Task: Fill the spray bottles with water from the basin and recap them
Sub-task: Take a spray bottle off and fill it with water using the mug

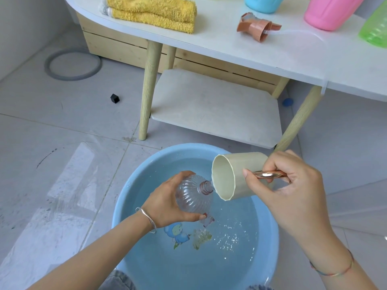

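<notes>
Over the blue basin (125, 206) of water, my left hand (167, 204) grips a clear ribbed spray bottle (193, 195) with no cap, tilted with its neck up and to the right. My right hand (291, 189) holds a cream cup (232, 174) by its copper handle, tipped on its side so its rim sits at the bottle's mouth. The bottle's brown spray head (256, 27) with its tube lies on the white table (272, 57).
On the table stand a blue bottle (263, 4), a pink bottle (328, 11) and a green bottle (374, 32), with a folded yellow towel (152, 11) at the left. A lower shelf (215, 107) sits beneath. A grey ring (72, 64) and a black cube (115, 98) lie on the floor.
</notes>
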`<control>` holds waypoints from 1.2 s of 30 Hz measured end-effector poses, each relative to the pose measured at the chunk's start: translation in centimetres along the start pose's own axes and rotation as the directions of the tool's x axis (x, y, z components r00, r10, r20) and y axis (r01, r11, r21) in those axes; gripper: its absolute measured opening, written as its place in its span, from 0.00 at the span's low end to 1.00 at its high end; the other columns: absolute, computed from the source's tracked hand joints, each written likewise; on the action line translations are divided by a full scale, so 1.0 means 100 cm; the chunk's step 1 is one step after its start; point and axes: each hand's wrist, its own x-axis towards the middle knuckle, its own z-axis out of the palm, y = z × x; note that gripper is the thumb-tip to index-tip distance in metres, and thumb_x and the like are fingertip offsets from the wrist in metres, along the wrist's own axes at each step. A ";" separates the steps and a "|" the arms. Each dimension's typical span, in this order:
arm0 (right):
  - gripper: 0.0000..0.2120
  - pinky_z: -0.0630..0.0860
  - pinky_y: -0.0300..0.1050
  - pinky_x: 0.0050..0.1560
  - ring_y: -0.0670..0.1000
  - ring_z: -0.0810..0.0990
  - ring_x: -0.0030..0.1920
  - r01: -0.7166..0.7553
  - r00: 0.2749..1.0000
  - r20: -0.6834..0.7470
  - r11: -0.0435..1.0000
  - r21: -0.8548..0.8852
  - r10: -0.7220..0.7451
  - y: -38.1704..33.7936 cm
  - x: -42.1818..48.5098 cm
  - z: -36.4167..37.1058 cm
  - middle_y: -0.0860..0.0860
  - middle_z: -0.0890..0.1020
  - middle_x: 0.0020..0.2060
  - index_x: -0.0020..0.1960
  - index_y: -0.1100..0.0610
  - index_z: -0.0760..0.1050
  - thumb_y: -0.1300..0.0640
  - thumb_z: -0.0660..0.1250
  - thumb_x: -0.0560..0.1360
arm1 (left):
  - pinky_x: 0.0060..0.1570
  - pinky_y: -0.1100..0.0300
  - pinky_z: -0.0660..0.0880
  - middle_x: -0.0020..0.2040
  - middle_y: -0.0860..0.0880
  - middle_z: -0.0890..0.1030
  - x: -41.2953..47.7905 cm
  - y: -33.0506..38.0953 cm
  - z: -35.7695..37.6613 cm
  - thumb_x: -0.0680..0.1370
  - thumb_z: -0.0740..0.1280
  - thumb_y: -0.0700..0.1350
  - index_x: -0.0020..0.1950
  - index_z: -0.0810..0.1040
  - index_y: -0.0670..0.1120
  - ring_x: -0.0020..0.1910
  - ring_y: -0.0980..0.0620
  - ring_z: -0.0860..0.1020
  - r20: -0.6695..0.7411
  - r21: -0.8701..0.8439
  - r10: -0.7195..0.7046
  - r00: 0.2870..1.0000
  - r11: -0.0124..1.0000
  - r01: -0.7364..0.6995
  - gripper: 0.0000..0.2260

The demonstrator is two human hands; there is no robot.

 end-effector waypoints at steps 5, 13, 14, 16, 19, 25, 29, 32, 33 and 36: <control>0.19 0.62 0.38 0.33 0.51 0.65 0.33 0.076 0.997 0.010 0.996 -0.055 -0.075 -0.004 0.000 0.000 0.47 0.66 0.26 0.29 0.58 0.62 0.58 0.73 0.67 | 0.63 0.55 0.72 0.61 0.66 0.72 -0.001 -0.001 0.001 0.56 0.74 0.70 0.68 0.64 0.60 0.61 0.63 0.73 0.009 0.007 0.003 1.000 1.000 -0.003 0.43; 0.19 0.60 0.36 0.35 0.50 0.63 0.34 0.149 0.989 0.036 0.985 -0.088 -0.146 -0.008 -0.001 0.005 0.45 0.63 0.27 0.29 0.56 0.62 0.59 0.72 0.68 | 0.62 0.55 0.73 0.61 0.66 0.73 0.000 -0.002 0.002 0.56 0.75 0.69 0.67 0.64 0.60 0.60 0.64 0.73 -0.006 0.001 -0.002 1.000 1.000 0.002 0.43; 0.19 0.60 0.37 0.35 0.50 0.63 0.34 0.153 0.988 0.042 0.984 -0.090 -0.150 -0.008 -0.001 0.005 0.46 0.64 0.27 0.30 0.56 0.62 0.59 0.72 0.68 | 0.62 0.55 0.73 0.61 0.66 0.73 0.000 -0.002 0.002 0.56 0.75 0.68 0.67 0.64 0.60 0.60 0.64 0.73 -0.005 0.000 -0.002 1.000 1.000 0.002 0.43; 0.19 0.60 0.38 0.35 0.50 0.63 0.34 0.162 0.986 0.049 0.982 -0.098 -0.158 -0.007 -0.001 0.006 0.47 0.64 0.26 0.29 0.56 0.62 0.59 0.72 0.68 | 0.62 0.56 0.73 0.61 0.66 0.73 0.000 -0.001 0.002 0.56 0.75 0.69 0.67 0.64 0.60 0.60 0.64 0.73 -0.006 -0.004 -0.003 1.000 1.000 0.003 0.43; 0.18 0.60 0.38 0.34 0.50 0.62 0.34 0.178 0.984 0.049 0.978 -0.109 -0.174 -0.007 -0.002 0.007 0.47 0.64 0.26 0.29 0.57 0.63 0.59 0.72 0.67 | 0.62 0.56 0.73 0.61 0.66 0.73 -0.001 -0.002 0.003 0.56 0.75 0.69 0.67 0.64 0.60 0.60 0.64 0.73 -0.010 -0.008 -0.005 1.000 1.000 0.005 0.43; 0.19 0.61 0.38 0.34 0.50 0.63 0.33 0.110 0.993 0.039 0.992 -0.062 -0.108 -0.003 -0.004 0.008 0.47 0.65 0.26 0.29 0.57 0.62 0.58 0.72 0.68 | 0.63 0.58 0.72 0.60 0.67 0.73 -0.001 -0.001 0.002 0.56 0.75 0.69 0.67 0.64 0.60 0.60 0.65 0.73 -0.013 -0.030 -0.005 1.000 1.000 0.005 0.43; 0.21 0.61 0.33 0.31 0.44 0.65 0.28 -0.167 0.984 -0.032 0.972 0.167 0.175 0.013 -0.005 0.005 0.50 0.69 0.26 0.30 0.62 0.66 0.56 0.76 0.68 | 0.63 0.63 0.71 0.60 0.66 0.74 -0.003 -0.002 -0.001 0.56 0.76 0.67 0.66 0.65 0.61 0.59 0.66 0.73 -0.013 -0.094 -0.023 1.000 0.995 0.022 0.42; 0.21 0.57 0.34 0.27 0.43 0.61 0.25 -0.340 0.933 -0.025 0.904 0.258 0.358 0.039 -0.007 0.009 0.45 0.65 0.21 0.31 0.69 0.66 0.57 0.74 0.70 | 0.64 0.62 0.71 0.60 0.64 0.75 -0.005 -0.007 0.001 0.55 0.79 0.63 0.67 0.65 0.60 0.60 0.65 0.74 -0.027 -0.184 -0.057 0.998 0.982 0.051 0.44; 0.22 0.57 0.35 0.26 0.43 0.60 0.25 -0.378 0.920 -0.002 0.891 0.253 0.391 0.048 -0.010 0.012 0.44 0.65 0.20 0.32 0.69 0.66 0.57 0.74 0.71 | 0.64 0.62 0.71 0.61 0.64 0.74 -0.006 -0.009 0.001 0.55 0.80 0.63 0.68 0.64 0.60 0.60 0.64 0.74 -0.036 -0.204 -0.067 0.997 0.977 0.058 0.46; 0.22 0.56 0.37 0.27 0.44 0.59 0.26 -0.392 0.919 0.087 0.908 0.146 0.383 0.069 -0.026 0.027 0.45 0.64 0.22 0.29 0.63 0.64 0.56 0.74 0.71 | 0.65 0.61 0.70 0.61 0.61 0.76 -0.007 -0.011 0.000 0.54 0.80 0.63 0.68 0.66 0.56 0.60 0.63 0.75 -0.060 -0.235 -0.079 0.995 0.970 0.062 0.46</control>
